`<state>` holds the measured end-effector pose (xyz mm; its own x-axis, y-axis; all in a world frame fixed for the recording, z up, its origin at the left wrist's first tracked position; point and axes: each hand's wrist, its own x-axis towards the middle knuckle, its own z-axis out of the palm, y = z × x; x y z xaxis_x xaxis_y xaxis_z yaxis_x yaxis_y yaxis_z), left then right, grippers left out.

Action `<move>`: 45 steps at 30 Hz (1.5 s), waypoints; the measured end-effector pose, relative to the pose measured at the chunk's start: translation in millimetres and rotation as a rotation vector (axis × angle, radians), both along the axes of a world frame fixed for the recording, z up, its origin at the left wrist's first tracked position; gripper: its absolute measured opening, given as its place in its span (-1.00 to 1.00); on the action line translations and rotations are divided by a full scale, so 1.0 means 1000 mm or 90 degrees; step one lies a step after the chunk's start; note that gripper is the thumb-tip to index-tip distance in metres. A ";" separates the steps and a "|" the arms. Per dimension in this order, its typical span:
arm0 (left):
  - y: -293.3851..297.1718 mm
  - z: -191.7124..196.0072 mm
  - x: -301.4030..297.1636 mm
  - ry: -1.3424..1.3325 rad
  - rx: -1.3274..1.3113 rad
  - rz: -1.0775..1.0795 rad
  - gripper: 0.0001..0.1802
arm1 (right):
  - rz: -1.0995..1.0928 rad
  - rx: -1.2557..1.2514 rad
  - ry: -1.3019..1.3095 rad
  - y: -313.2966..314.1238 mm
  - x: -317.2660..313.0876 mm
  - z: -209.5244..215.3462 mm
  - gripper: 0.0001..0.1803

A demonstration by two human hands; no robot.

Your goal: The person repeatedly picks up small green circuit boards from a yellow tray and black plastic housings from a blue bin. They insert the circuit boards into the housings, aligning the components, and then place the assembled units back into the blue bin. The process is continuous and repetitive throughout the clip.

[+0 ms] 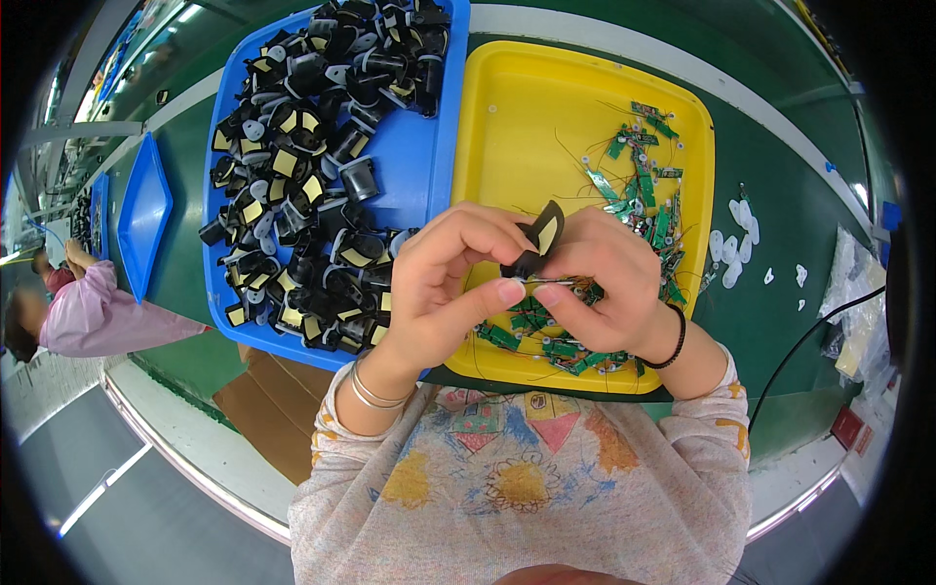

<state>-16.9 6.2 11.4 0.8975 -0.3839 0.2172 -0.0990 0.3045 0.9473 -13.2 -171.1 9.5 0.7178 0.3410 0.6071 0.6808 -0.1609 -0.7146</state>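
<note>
1. The left hand [444, 283] and the right hand [604, 278] met over the yellow tray [517, 117], fingers curled closed around one black part [538, 244].
2. The part stood between the fingertips, its long axis tilted, its flat end pointing up and slightly right.
3. The thumbs pinched a thin wire [551, 282] lying left to right.
4. Two trays lay side by side: the blue tray [414, 166] held too many black parts to count, the yellow one many small green boards [643, 185].
</note>
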 end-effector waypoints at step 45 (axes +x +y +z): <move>-0.005 0.003 0.001 0.225 0.075 0.078 -0.57 | 0.078 0.312 0.591 -0.003 -0.005 0.004 -0.86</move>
<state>-15.5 1.4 14.9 0.9500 -0.2726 -0.1520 0.2100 0.1984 0.9574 -18.5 -174.5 13.6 0.9484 0.3089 -0.0719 -0.1745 0.3186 -0.9317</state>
